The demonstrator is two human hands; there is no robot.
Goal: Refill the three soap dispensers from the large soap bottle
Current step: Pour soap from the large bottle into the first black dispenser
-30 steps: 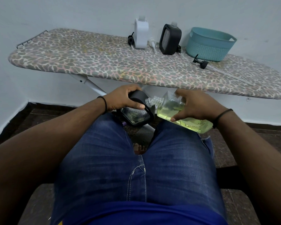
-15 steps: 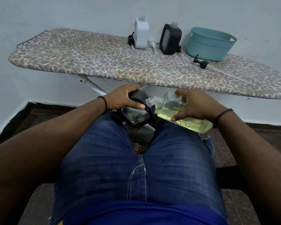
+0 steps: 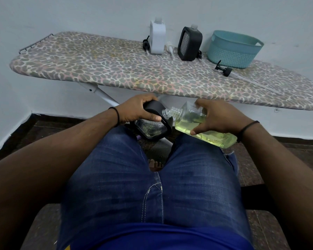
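Above my knees, my left hand (image 3: 139, 110) grips a black soap dispenser (image 3: 152, 126) with a clear front, tilted toward the right. My right hand (image 3: 219, 118) holds the large clear soap bottle (image 3: 199, 126), half full of yellow-green liquid, lying almost flat with its open neck touching the dispenser's neck. On the ironing board (image 3: 116, 69) stand a white dispenser (image 3: 157, 38) and a second black dispenser (image 3: 189, 44), both uncapped, near the wall.
A teal basket (image 3: 233, 49) sits at the board's back right. Loose pump heads lie on the board: a black one (image 3: 224, 69) with a long tube, a white one (image 3: 169, 46) and another black one (image 3: 145, 44). The board's legs stand close behind my knees.
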